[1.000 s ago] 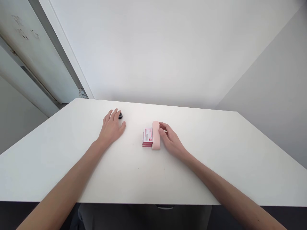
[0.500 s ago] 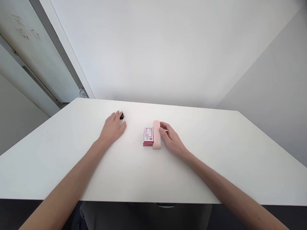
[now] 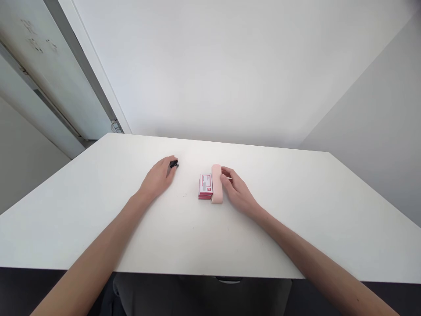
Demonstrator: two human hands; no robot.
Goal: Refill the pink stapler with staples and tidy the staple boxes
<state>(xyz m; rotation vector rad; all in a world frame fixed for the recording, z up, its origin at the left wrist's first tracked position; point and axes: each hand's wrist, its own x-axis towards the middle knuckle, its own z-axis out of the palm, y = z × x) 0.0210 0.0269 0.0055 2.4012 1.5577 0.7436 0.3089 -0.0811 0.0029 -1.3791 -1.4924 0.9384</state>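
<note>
My left hand (image 3: 158,176) is closed at the far left-middle of the table, its thumb and fingers pinching a small black binder clip (image 3: 174,163). To the right, a short stack of small white and red boxes (image 3: 205,185) lies on the table. Against the stack's right side is a long pale pink object with rounded ends (image 3: 216,184), possibly a stapler. My right hand (image 3: 237,189) rests beside it, thumb and fingertips touching its right edge. The fingers there are loosely bent and apart, not wrapped round it.
Everything lies on a white table (image 3: 210,245) with angled far corners. Its back edge meets a white wall (image 3: 210,70). Beyond the left side there is a white frame and a cable (image 3: 116,126). Below the front edge is a dark grey seat or clothing (image 3: 197,296).
My left hand has closed on the binder clip and moved it slightly right and nearer. My right hand keeps its place at the pink object. The whole view has shifted a little.
</note>
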